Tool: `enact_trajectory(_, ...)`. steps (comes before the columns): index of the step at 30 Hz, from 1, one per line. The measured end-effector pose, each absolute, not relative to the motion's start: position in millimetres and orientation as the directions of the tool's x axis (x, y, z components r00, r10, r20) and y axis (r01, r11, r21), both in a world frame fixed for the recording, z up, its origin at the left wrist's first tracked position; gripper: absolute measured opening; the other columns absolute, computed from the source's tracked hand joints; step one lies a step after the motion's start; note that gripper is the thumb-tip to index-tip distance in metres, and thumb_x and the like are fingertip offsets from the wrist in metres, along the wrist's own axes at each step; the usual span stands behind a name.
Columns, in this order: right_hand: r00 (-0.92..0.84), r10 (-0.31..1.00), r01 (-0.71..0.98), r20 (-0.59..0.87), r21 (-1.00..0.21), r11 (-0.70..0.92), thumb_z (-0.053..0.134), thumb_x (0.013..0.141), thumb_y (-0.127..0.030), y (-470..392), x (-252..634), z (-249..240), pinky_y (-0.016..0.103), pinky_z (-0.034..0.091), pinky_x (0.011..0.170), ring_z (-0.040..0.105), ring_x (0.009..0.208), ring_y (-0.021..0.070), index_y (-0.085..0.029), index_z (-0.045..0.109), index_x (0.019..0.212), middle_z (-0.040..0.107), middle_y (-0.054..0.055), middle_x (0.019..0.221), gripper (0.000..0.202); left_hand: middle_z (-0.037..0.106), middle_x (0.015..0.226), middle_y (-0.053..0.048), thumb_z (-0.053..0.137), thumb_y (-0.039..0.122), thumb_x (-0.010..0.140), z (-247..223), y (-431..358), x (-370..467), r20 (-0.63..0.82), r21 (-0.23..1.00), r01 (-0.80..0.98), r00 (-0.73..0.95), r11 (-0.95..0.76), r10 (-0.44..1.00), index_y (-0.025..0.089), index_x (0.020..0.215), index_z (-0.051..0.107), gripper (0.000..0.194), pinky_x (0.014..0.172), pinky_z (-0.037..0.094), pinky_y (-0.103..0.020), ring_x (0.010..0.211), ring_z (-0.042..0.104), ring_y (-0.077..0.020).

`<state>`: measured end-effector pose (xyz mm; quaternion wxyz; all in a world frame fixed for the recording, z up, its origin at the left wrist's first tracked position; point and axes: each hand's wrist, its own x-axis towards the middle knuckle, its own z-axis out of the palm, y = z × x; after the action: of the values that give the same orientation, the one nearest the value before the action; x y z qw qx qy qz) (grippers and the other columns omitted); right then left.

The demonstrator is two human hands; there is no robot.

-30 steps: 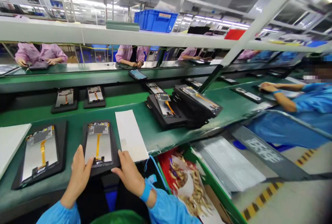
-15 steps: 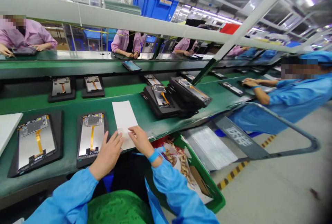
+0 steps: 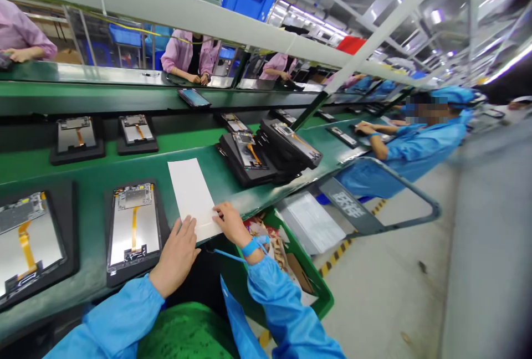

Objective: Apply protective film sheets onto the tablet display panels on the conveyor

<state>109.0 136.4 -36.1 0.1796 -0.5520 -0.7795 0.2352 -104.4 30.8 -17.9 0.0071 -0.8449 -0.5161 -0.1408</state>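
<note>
A white paper sheet lies flat on the green bench in front of me, its near end at the bench edge. A faint line, perhaps a clear strip, crosses its near part. My left hand rests at the sheet's near left corner, fingers stretched out and holding nothing. At the right edge of the sheet, my right hand has its fingers bent in a pinch on the paper. Left of the sheet, an opened tablet with an orange ribbon cable lies on a black foam tray.
Another opened tablet lies far left. Stacked black trays stand right of the sheet. Below the bench edge are a green bin with scraps and a trolley handle. A co-worker in blue sits to the right.
The view has turned right, so the bench things sit further left. My left hand has drawn slightly back from the sheet's middle; my right hand is now at its right edge.
</note>
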Motion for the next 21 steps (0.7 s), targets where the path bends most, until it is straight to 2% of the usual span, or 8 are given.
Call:
enact_trajectory(3, -0.302, 0.953, 0.789, 0.008, -0.559, 0.255, 0.066, 0.085, -0.009, 138.6, 109.1, -40.5, 0.032, 0.051, 0.088, 0.062, 0.085, 0.0153, -0.017, 0.063, 0.103, 0.056, 0.004, 0.102, 0.021, 0.058, 0.138, -0.021, 0.062, 0.024, 0.091, -20.4, 35.5, -93.7, 0.212, 0.124, 0.878, 0.432, -0.462, 0.877, 0.009, 0.119, 0.062, 0.032, 0.106, 0.045, -0.047, 0.131, 0.052, -0.0328)
enact_trajectory(8, -0.292, 0.956, 0.795, 0.002, -0.555, 0.244, 0.066, 0.084, -0.008, 140.9, 108.3, -41.1, 0.033, 0.049, 0.088, 0.06, 0.087, 0.0166, -0.018, 0.063, 0.098, 0.057, 0.003, 0.099, 0.017, 0.055, 0.14, -0.022, 0.065, 0.027, 0.089, -29.5, 35.9, -89.9, 0.198, 0.059, 0.887, 0.439, -0.458, 0.876, 0.011, 0.134, 0.054, 0.049, 0.105, 0.043, -0.048, 0.133, 0.049, -0.0348)
enact_trajectory(16, -0.262, 0.965, 0.791, 0.016, -0.569, 0.225, 0.064, 0.085, -0.01, 138.1, 106.7, -42.0, 0.035, 0.049, 0.089, 0.059, 0.087, 0.0168, -0.019, 0.061, 0.104, 0.056, 0.004, 0.104, 0.021, 0.052, 0.144, -0.023, 0.058, 0.023, 0.093, -28.3, 32.4, -91.4, 0.189, 0.042, 0.886, 0.447, -0.462, 0.875, 0.011, 0.137, 0.052, 0.047, 0.106, 0.042, -0.049, 0.136, 0.046, -0.0351)
enact_trajectory(19, -0.261, 0.965, 0.786, 0.029, -0.575, 0.229, 0.063, 0.086, -0.01, 134.8, 105.1, -40.9, 0.036, 0.05, 0.09, 0.059, 0.09, 0.0188, -0.019, 0.062, 0.099, 0.056, 0.004, 0.101, 0.016, 0.051, 0.144, -0.023, 0.056, 0.021, 0.093, -29.0, 31.8, -91.7, 0.19, 0.046, 0.887, 0.445, -0.46, 0.875, 0.009, 0.138, 0.052, 0.046, 0.107, 0.041, -0.049, 0.137, 0.046, -0.0359)
enact_trajectory(21, -0.258, 0.965, 0.78, 0.045, -0.58, 0.236, 0.062, 0.086, -0.008, 130.5, 103.8, -39.1, 0.037, 0.05, 0.092, 0.059, 0.093, 0.0202, -0.018, 0.063, 0.103, 0.056, 0.006, 0.103, 0.02, 0.051, 0.145, -0.024, 0.056, 0.02, 0.093, -30.7, 31.8, -91.9, 0.198, 0.06, 0.885, 0.443, -0.462, 0.874, 0.009, 0.139, 0.052, 0.047, 0.108, 0.04, -0.05, 0.137, 0.045, -0.0359)
